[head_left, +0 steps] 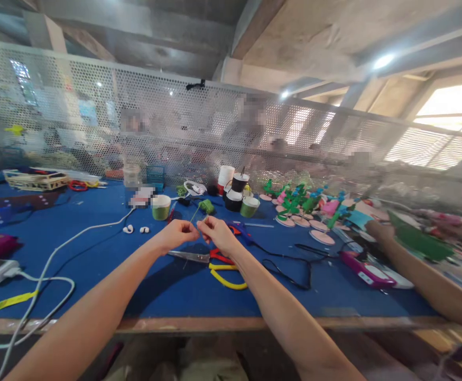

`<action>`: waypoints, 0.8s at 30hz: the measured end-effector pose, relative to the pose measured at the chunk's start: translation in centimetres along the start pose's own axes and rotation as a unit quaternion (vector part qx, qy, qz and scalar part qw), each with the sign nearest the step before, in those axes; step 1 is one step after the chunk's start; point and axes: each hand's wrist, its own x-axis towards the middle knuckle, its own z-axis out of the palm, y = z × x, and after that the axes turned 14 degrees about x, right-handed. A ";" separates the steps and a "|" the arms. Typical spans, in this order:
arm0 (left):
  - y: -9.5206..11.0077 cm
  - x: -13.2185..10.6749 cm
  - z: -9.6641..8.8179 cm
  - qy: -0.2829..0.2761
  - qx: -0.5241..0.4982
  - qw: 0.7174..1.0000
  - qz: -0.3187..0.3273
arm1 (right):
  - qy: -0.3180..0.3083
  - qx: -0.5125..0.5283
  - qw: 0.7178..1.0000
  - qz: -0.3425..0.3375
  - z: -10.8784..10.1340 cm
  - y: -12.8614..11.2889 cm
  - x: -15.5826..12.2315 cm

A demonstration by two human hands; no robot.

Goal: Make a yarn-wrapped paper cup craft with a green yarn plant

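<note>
Bare forearms (108,288), bare wrists (160,242), slim fingers (211,227).

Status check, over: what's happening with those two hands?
Left hand, right hand: pinched, close together. Green strand right by them; exact hold too small to tell. Scissors on blue table below.

Single head-worn view. Camera sits above and behind the left hand (179,234) and right hand (217,235), facing forward and down at close range. Forearms (108,296) run from the lower frame to the grip, near mid-frame. Wide coverage: table (96,254) below and around the grip, perforated partition (155,95) beyond it, ceiling (314,42) above.
</note>
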 end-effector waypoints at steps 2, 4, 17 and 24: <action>0.0 0.0 0.2 0.005 -0.009 1.000 0.002 | 0.011 -0.015 1.000 -0.012 0.1 0.1 -0.1; 0.1 -0.1 0.4 0.005 -0.019 1.000 0.001 | 0.015 -0.027 0.999 -0.019 0.2 0.2 -0.2; -0.2 -0.1 -0.1 0.002 0.013 1.000 0.005 | -0.027 -0.042 0.999 -0.014 0.0 0.1 -0.3; -0.6 0.2 0.0 0.040 0.041 0.998 0.015 | -0.010 -0.084 0.996 -0.030 0.0 0.2 -0.2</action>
